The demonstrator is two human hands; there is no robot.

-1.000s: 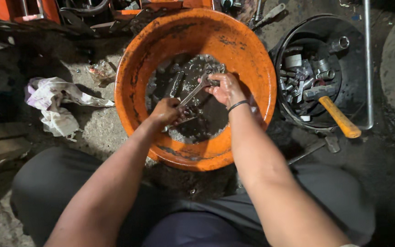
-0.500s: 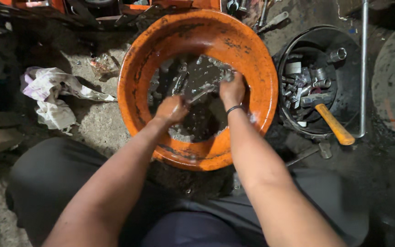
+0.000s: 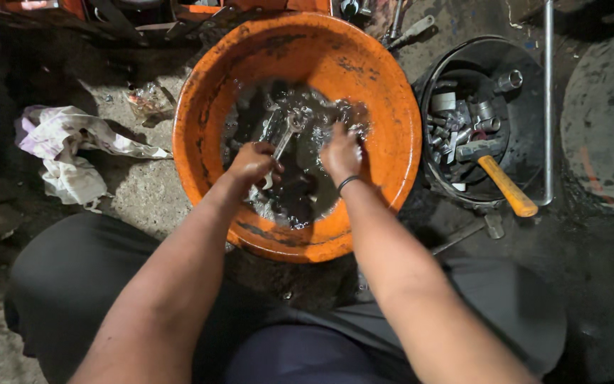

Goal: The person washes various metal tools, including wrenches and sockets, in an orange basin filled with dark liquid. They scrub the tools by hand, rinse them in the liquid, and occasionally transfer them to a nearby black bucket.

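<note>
Left hand [image 3: 252, 163] grasps wet silver metal wrench [image 3: 283, 140] over round orange plastic basin [image 3: 392, 142]; right hand [image 3: 341, 153] dips in dark water, grip unclear.

Glossy orange plastic basin [image 3: 392, 107], shiny wet metal wrench [image 3: 284, 139], rough concrete floor [image 3: 143, 192].

Around the wash spot

A black bucket [image 3: 431, 163] stands on the floor [image 3: 143, 192] toward its right side, filled with metal sockets [image 3: 463, 117] and other small parts. A hammer with an orange handle [image 3: 507, 186] leans out over the bucket's near rim. Just beyond the bucket, a thin metal pipe [image 3: 548, 92] runs upright along its right side. On the left lies a crumpled white rag [image 3: 72, 153].
</note>
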